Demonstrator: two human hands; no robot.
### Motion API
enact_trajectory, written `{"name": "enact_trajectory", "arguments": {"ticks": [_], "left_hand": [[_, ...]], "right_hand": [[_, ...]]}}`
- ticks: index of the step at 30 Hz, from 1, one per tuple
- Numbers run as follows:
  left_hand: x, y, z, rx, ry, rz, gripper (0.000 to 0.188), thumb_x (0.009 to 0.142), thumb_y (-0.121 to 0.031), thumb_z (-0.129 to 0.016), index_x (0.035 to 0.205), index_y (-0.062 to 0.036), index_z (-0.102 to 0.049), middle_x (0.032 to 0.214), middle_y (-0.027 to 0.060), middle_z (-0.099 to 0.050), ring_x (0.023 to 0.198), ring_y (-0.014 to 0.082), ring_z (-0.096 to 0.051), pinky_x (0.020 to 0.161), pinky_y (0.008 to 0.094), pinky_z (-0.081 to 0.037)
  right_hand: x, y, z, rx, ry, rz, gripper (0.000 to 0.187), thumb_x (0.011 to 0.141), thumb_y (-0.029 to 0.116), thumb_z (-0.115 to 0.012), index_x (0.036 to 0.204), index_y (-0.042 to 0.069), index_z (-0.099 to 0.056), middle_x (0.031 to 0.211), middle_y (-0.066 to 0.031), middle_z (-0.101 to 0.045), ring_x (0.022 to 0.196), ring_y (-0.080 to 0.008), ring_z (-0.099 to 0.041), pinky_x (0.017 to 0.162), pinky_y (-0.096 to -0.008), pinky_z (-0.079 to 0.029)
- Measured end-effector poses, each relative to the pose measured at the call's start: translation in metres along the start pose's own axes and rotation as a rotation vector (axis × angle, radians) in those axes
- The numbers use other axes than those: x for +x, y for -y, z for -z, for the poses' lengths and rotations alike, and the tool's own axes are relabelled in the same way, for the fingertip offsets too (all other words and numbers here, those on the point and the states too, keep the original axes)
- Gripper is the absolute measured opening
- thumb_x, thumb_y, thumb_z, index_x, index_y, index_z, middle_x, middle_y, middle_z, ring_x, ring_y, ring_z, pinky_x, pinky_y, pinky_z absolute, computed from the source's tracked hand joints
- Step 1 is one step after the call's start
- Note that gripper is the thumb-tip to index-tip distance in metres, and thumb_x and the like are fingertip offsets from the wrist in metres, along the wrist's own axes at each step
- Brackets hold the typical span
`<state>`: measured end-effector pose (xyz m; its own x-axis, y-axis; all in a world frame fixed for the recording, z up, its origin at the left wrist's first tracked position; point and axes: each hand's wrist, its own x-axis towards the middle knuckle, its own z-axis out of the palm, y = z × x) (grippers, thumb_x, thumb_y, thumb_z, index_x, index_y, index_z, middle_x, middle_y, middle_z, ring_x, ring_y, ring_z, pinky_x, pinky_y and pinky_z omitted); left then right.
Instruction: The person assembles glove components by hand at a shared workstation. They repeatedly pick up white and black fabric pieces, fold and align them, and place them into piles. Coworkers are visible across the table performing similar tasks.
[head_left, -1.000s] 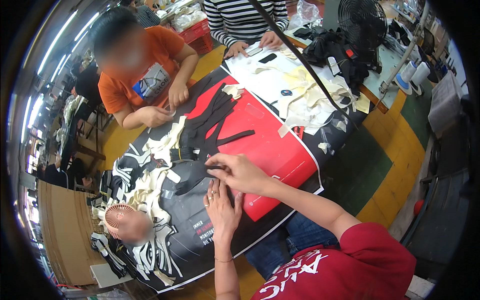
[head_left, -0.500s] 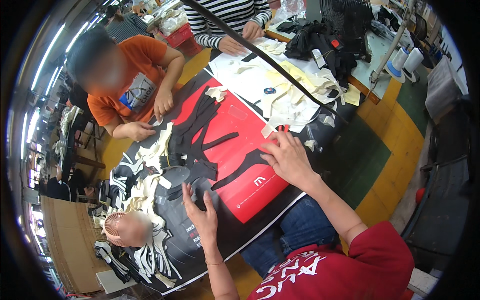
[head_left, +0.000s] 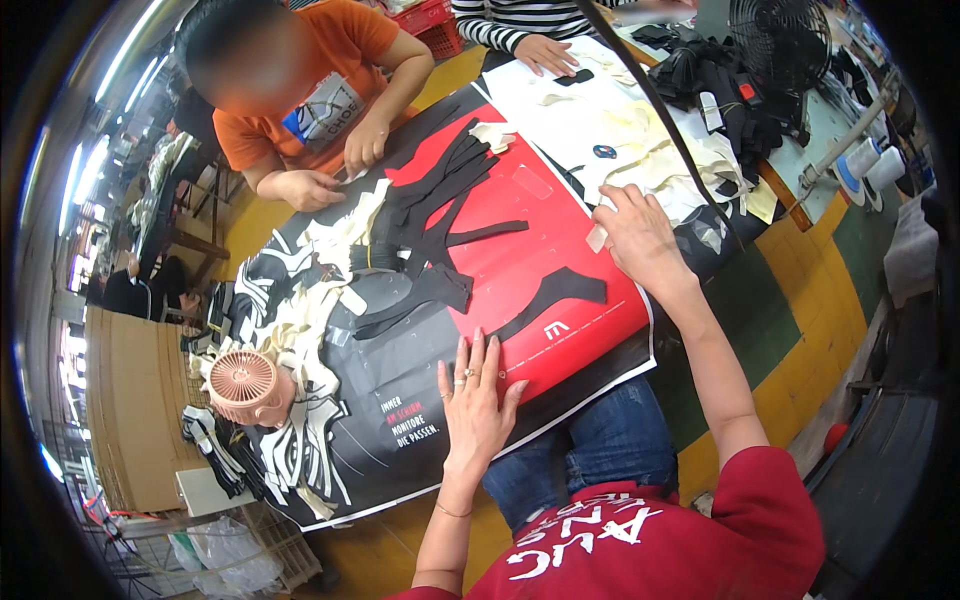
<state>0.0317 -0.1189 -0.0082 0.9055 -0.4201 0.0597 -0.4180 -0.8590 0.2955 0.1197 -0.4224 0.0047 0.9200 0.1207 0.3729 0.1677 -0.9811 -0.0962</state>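
My left hand (head_left: 476, 400) lies flat with fingers stretched on the red-and-black printed sheet (head_left: 590, 335). Its fingertips are beside the narrow lower end of a curved black fabric piece (head_left: 565, 288), which lies flat on the red part. Over the sheet's right edge, my right hand (head_left: 645, 240) has its fingers bent down and its thumb drawn toward the index finger. A small cream fabric piece (head_left: 597, 238) lies just below that thumb. Whatever is between the fingertips is too small to make out. More cream pieces (head_left: 640, 150) lie on white paper beyond.
Stacked black fabric strips (head_left: 440, 190) and cream strips (head_left: 340, 235) cover the sheet's far left. A pink fan (head_left: 243, 385) stands among black-and-white strips. Opposite, a person in orange (head_left: 320, 120) handles a small piece; another in striped sleeves (head_left: 510, 30) works behind. A dark cable (head_left: 660, 110) crosses above.
My right hand has left the black piece's wide end and moved toward the cream pieces. The left hand has come down flat onto the sheet. The view has shifted.
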Motion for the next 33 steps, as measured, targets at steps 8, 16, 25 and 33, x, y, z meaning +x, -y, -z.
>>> {"name": "enact_trajectory", "arguments": {"ticks": [8, 16, 25, 33], "left_hand": [[-0.014, 0.018, 0.006, -0.018, -0.096, 0.101, 0.07, 0.091, -0.034, -0.069, 0.148, -0.0045, -0.042, 0.16, 0.0225, -0.029, 0.149, 0.0382, -0.025, 0.121, 0.0566, -0.007], [-0.014, -0.027, 0.026, -0.426, -0.477, -0.033, 0.056, 0.078, -0.009, -0.079, 0.13, -0.0059, -0.058, 0.148, 0.0267, -0.044, 0.137, 0.042, -0.044, 0.114, 0.0515, -0.031], [-0.001, -0.061, 0.043, -0.283, -0.569, -0.327, 0.036, 0.072, -0.016, -0.084, 0.106, -0.0214, -0.073, 0.126, 0.0047, -0.066, 0.117, 0.0246, -0.063, 0.111, 0.0431, -0.033], [-0.01, -0.051, 0.042, -1.454, -0.308, 0.356, 0.014, 0.094, -0.002, -0.067, 0.104, 0.0077, -0.069, 0.088, 0.0094, -0.073, 0.079, 0.0101, -0.068, 0.07, 0.0222, -0.055]], "right_hand": [[0.004, 0.002, 0.031, 0.105, -0.07, 0.008, 0.012, 0.077, 0.004, -0.069, 0.088, 0.005, -0.066, 0.117, -0.0121, -0.065, 0.106, -0.028, -0.06, 0.088, -0.0386, -0.048], [-0.034, 0.044, 0.063, 1.624, -0.109, 0.062, 0.018, 0.08, -0.012, -0.064, 0.084, 0.006, -0.063, 0.123, -0.0202, -0.065, 0.11, -0.0223, -0.064, 0.094, -0.0338, -0.05], [-0.057, 0.1, 0.03, 2.16, 0.221, 0.028, 0.012, 0.083, 0.001, -0.073, 0.088, 0.008, -0.065, 0.134, -0.0196, -0.057, 0.104, -0.0159, -0.058, 0.095, -0.0328, -0.046], [-0.069, 0.109, 0.053, 1.65, 0.247, -0.188, 0.041, 0.08, -0.01, -0.063, 0.121, -0.004, -0.059, 0.121, -0.0162, -0.061, 0.095, -0.0134, -0.057, 0.084, -0.027, -0.046]]}}
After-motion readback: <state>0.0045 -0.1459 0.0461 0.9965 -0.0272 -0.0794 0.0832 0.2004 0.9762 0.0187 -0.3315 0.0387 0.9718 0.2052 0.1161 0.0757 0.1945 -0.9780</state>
